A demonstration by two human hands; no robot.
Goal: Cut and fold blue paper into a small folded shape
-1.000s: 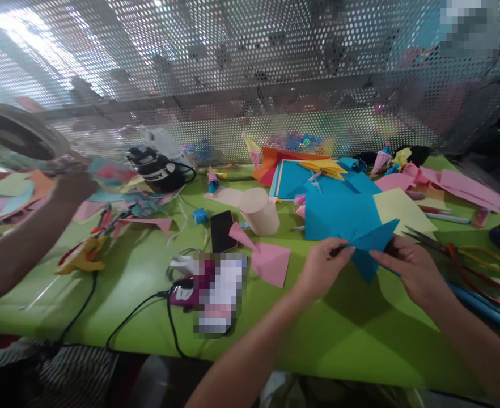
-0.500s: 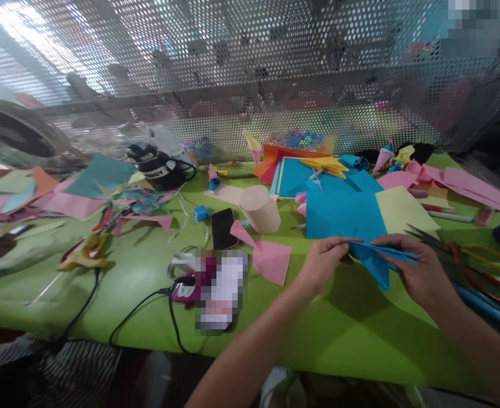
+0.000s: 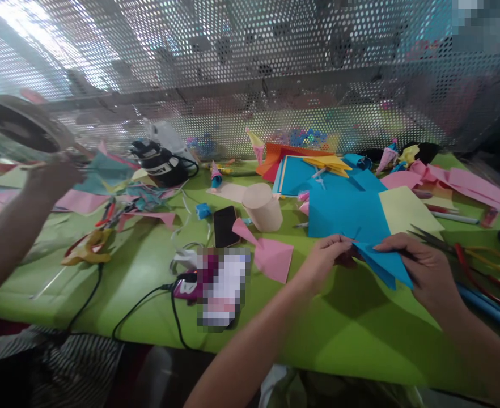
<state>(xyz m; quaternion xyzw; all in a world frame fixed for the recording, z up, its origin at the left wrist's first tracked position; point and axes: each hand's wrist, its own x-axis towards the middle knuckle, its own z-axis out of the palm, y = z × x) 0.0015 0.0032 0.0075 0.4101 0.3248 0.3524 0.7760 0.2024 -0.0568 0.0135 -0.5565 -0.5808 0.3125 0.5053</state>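
Note:
A folded piece of blue paper (image 3: 385, 263) is held above the green table (image 3: 318, 334) between my two hands. My left hand (image 3: 329, 258) pinches its left tip, fingers closed. On the other side my right hand (image 3: 420, 263) grips the wider end, thumb on top and fingers beneath. Just beyond them a blue sheet (image 3: 346, 212) lies flat, with a pale yellow sheet (image 3: 409, 209) against its right side. Scissors (image 3: 458, 249) with red and yellow handles rest right of my right hand, blades pointing left. A cut pink paper piece (image 3: 273, 258) lies left of my left hand.
A paper cylinder (image 3: 262, 208), a black phone (image 3: 224, 226) and a lit phone (image 3: 227, 289) stand or lie mid-table. A glue gun (image 3: 89, 246) with a cord is at left. Another person's arm (image 3: 24, 209) reaches in there. A perforated metal screen (image 3: 233, 73) borders the back.
The blue paper has turned in my hands, so its broad face now shows at the right. Another person's arm has come in from the left, toward the papers there.

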